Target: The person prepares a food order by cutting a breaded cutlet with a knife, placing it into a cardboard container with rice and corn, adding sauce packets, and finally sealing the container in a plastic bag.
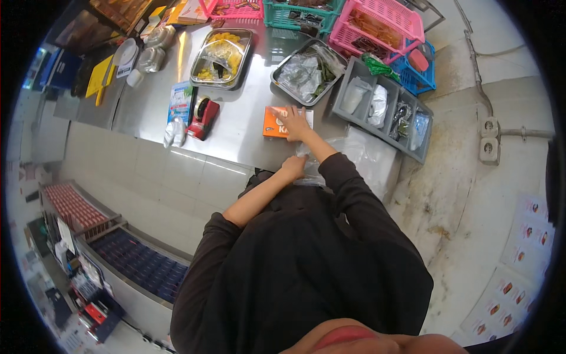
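An orange cardboard box with printed lettering lies near the front edge of the steel table. My right hand spans it from above, fingers towards its far edge and thumb at its near side. Lower down, at the table edge close to my body, my left hand is closed in a fist on a thin clear plastic bag. Part of this bag is hidden behind my right forearm. More clear plastic is spread to the right of it.
Behind the box stand a tray of wrapped food and a lidded tray of yellow food. A grey divided bin sits right, below pink baskets. A red tape dispenser is left, and wall sockets are far right.
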`<state>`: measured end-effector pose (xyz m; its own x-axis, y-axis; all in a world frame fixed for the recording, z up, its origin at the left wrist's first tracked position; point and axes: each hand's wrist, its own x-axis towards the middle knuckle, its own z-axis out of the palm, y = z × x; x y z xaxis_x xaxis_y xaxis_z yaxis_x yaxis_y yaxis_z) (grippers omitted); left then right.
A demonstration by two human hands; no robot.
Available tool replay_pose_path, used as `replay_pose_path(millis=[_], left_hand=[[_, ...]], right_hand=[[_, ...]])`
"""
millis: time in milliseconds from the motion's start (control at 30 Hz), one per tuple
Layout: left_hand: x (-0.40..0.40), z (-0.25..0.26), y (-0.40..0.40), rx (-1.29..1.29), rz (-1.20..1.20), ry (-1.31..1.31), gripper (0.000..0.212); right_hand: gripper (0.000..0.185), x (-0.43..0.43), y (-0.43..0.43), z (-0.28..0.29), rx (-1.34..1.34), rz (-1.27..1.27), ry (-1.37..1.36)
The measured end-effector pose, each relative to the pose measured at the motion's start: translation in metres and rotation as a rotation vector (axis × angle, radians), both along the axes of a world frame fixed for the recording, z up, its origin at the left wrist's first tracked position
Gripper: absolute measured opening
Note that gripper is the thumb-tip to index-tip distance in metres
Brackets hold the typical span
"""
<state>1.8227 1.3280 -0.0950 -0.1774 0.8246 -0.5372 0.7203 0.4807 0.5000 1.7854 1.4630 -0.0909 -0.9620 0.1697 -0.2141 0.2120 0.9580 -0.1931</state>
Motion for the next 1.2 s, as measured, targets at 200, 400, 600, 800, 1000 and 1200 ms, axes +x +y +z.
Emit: replay_pose_path(millis=[200, 400, 600, 800, 1000, 1200], left_hand=[[-0.078, -0.026, -0.028, 0.031, -0.071, -0.014, 0.076], [-0.14, -0.046, -0.038, 0.359, -0.057, -0.275, 0.074], [-0.198, -0.06, -0.036, 0.258, -0.018, -0.224, 0.08], [-0.175, -0.003, -0.026, 0.295, 0.006, -0.15, 0.099], [-0.192, -0.012, -0.03, 0.403, -0.117, -0.106, 0.087], [-0.218, -0.002, -0.036, 0.079, -0.081, -0.038, 0.084]], right_hand=[[0.134, -0.022, -0.001, 0.116, -0.253, 0.003, 0.23], [0.135, 0.032, -0.016, 0.118, -0.758, 0.079, 0.547], [0.115, 0.077, -0.044, 0.019, -0.401, -0.29, 0.248], [0.105, 0.047, -0.07, 0.026, -0.021, -0.42, -0.098], [0.084, 0.054, -0.063, -0.028, 0.081, -0.548, -0.032], [0.063, 0.066, 0.092, 0.143, -1.233, -0.011, -0.724]])
